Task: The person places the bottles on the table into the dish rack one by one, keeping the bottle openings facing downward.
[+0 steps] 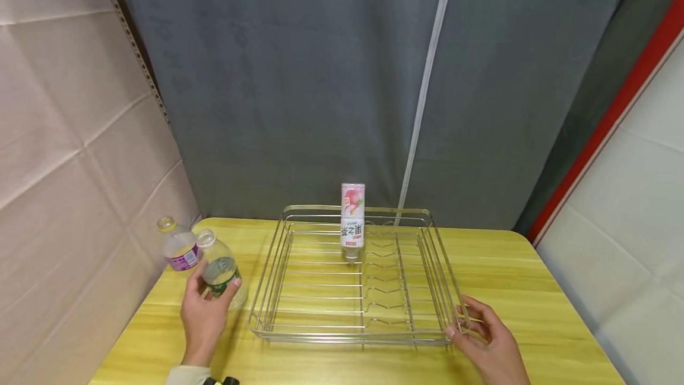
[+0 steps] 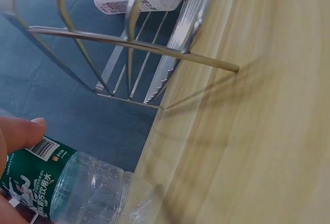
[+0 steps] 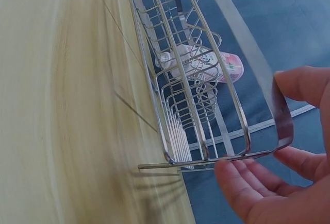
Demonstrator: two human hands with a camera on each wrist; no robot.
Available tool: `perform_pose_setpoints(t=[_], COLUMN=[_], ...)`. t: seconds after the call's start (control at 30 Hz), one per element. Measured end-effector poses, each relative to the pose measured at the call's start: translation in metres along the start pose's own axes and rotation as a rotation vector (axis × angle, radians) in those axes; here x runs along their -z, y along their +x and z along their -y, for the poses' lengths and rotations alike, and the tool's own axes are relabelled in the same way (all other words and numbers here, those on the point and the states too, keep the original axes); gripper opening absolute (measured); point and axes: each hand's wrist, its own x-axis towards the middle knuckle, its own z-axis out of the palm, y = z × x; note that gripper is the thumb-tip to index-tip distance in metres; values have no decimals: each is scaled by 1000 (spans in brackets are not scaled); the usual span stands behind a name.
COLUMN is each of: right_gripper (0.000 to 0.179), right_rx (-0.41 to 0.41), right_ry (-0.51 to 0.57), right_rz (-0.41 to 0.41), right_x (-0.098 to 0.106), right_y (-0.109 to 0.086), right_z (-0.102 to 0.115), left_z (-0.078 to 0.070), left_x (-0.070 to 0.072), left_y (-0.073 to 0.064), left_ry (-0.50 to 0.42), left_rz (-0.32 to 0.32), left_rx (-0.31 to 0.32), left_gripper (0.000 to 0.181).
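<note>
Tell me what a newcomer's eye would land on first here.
Probably the pink bottle, upside down with its neck pointing into the wire rack, toward the rack's far side. Next, the left hand holding a green-labelled bottle left of the rack, with a purple-labelled bottle just beyond it. Then the right hand, gripping the rack's near right corner.

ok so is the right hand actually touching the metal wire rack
Touching. The right wrist view shows the right hand gripping the metal wire rack with thumb and fingers at one corner.
</note>
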Motion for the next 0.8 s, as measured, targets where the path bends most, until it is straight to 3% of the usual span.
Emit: perform_pose_setpoints(t=[0.2,0.43,0.53,0.63,0.8], right_gripper=[87,75,71,68,64], right_rx=[1,162,192,223,291], right_ry=[-44,-64,-66,-59,-48], right_rz=[-36,-153,-187,-213,-245], right_x=[3,2,3,3,0], right_y=[-7,-19,-22,-24,-29], right_z=[6,14,18,23,30], left_z=[-5,-16,-23,-32,-49], left_x=[13,27,32,36,41], left_y=[-7,-20,-27,-35,-50], left_ry=[31,76,96,114,115], left_rz=[4,1,7,3,14], left_rx=[3,-16,-23,-57,-179], left_gripper=[93,90,88,86,83])
